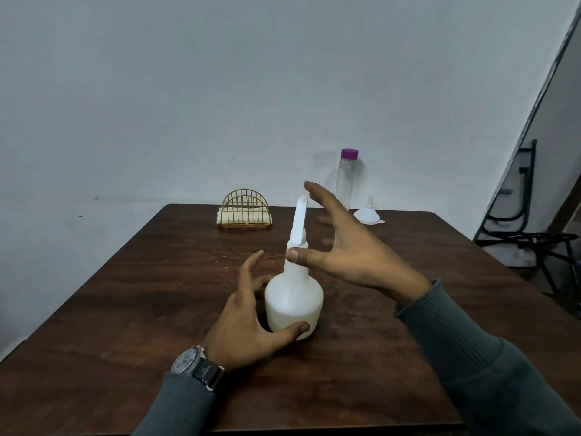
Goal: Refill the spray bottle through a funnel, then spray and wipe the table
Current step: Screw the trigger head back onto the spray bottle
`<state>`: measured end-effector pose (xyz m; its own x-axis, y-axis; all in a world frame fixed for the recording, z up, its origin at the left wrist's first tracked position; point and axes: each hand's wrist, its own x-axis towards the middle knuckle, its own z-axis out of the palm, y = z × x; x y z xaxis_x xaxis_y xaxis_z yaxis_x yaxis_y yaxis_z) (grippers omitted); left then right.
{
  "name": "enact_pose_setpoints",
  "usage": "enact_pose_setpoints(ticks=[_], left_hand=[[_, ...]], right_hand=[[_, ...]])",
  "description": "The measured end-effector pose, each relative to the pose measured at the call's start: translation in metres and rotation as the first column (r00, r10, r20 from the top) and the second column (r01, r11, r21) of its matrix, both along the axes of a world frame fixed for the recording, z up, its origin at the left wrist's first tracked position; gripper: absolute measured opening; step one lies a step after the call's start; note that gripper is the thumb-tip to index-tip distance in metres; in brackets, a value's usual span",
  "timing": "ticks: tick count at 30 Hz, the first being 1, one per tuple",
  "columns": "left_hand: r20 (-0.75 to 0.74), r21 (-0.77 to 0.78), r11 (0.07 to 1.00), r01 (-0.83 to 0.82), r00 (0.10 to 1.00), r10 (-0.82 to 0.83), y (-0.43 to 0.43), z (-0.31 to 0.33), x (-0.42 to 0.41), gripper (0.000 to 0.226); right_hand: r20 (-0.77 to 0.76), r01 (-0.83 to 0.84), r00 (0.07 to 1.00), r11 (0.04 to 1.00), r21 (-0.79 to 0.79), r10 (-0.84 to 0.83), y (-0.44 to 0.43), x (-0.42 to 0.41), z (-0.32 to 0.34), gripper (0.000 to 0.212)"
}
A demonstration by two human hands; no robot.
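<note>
Left hand [248, 322]: I see its fingers spread, thumb touching the base, no firm grip.
Spray bottle [294, 303]: upright mid-worktop [125, 294]; I judge it light, stiff, smooth plastic; hold the belly.
Right hand [349, 250]: fingers open around the spray head, ready to unscrew.
Funnel [367, 215]: far right, beside the clear bottle [345, 180].

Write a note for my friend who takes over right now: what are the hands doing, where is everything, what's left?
Left hand: open, cupping the base of the spray bottle, thumb touching it.
Right hand: open by the spray head, thumb at the neck.
Funnel, upside down, and the purple-capped bottle stand far right; cloth in the wire holder at the back.
Done: nothing visible; the head is still on.
Left: remove head, refill through funnel, spray, wipe table.
</note>
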<state>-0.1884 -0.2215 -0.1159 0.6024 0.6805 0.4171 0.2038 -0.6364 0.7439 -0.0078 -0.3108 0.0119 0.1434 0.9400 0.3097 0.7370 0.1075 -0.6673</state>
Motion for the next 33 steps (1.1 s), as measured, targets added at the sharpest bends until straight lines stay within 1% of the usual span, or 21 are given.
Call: enact_pose_setpoints(ticks=[2,4,5,8,10,13,14,16,18,21,23,25,27,28,29,30,31,32,33], left_hand=[[0.003,-0.001,1.000,0.002,1.000,-0.002,0.000,0.000,0.000,0.130],[-0.001,0.003,1.000,0.006,1.000,-0.006,0.000,0.001,0.000,0.130],[-0.001,0.004,1.000,0.006,1.000,-0.006,-0.001,0.001,0.000,0.131],[0.021,-0.004,1.000,0.008,1.000,-0.008,-0.003,0.003,0.001,0.132],[0.084,-0.026,0.999,0.021,0.996,-0.019,-0.010,0.009,0.003,0.131],[0.282,-0.061,0.998,0.007,0.959,0.010,-0.022,0.028,0.012,0.118],[0.333,-0.057,0.998,-0.016,0.942,0.034,-0.024,0.034,0.017,0.113],[0.410,-0.060,0.996,-0.065,0.908,0.084,-0.025,0.044,0.026,0.103],[0.472,-0.117,0.990,-0.080,0.873,0.126,-0.025,0.049,0.033,0.095],[0.517,-0.205,0.978,-0.047,0.843,0.149,-0.026,0.049,0.036,0.091],[0.521,-0.216,0.975,-0.044,0.840,0.153,-0.024,0.048,0.037,0.090],[0.536,-0.226,0.973,-0.040,0.829,0.159,-0.023,0.047,0.039,0.088],[0.545,-0.229,0.973,-0.031,0.824,0.154,-0.024,0.048,0.039,0.087],[0.548,-0.229,0.973,-0.029,0.822,0.154,-0.024,0.048,0.039,0.086],[0.551,-0.239,0.971,-0.025,0.819,0.157,-0.024,0.047,0.040,0.086],[0.557,-0.254,0.967,-0.015,0.815,0.159,-0.024,0.046,0.039,0.086],[0.563,-0.270,0.963,-0.002,0.811,0.159,-0.024,0.046,0.039,0.087],[0.567,-0.282,0.959,0.010,0.808,0.158,-0.023,0.046,0.039,0.087],[0.568,-0.283,0.959,0.016,0.808,0.155,-0.023,0.046,0.038,0.087]], right_hand=[[0.101,-0.038,0.994,0.999,0.033,0.034,-0.003,-0.001,0.004,0.089],[0.241,-0.007,0.971,0.997,0.071,-0.011,-0.005,0.000,0.010,0.075],[0.287,0.015,0.957,0.997,0.080,-0.038,-0.006,0.001,0.012,0.072],[0.338,0.025,0.940,0.996,0.087,-0.053,-0.008,0.007,0.018,0.064],[0.327,0.013,0.944,0.995,0.098,-0.045,-0.008,0.010,0.019,0.052],[0.349,0.007,0.935,0.991,0.133,-0.053,-0.008,0.013,0.021,0.036],[0.366,0.006,0.929,0.990,0.142,-0.058,-0.008,0.013,0.022,0.035],[0.396,0.013,0.915,0.989,0.147,-0.071,-0.009,0.012,0.024,0.040],[0.425,0.018,0.901,0.985,0.169,-0.089,-0.011,0.012,0.024,0.045],[0.433,0.028,0.895,0.981,0.191,-0.109,-0.014,0.011,0.024,0.048],[0.432,0.024,0.896,0.983,0.181,-0.102,-0.015,0.010,0.024,0.050],[0.438,0.022,0.893,0.982,0.189,-0.104,-0.016,0.009,0.025,0.044],[0.457,0.079,0.870,0.966,0.245,-0.187,-0.019,0.007,0.025,0.030],[0.434,0.107,0.873,0.956,0.275,-0.222,-0.022,0.006,0.027,0.032],[0.372,0.123,0.899,0.948,0.293,-0.231,-0.026,0.003,0.030,0.041],[0.275,0.107,0.943,0.951,0.290,-0.189,-0.029,-0.001,0.032,0.049],[0.176,0.064,0.977,0.959,0.276,-0.116,-0.032,-0.006,0.035,0.053],[0.115,0.005,0.993,0.966,0.257,-0.036,-0.034,-0.011,0.038,0.053],[0.103,-0.053,0.994,0.973,0.225,0.030,-0.034,-0.015,0.039,0.053]])
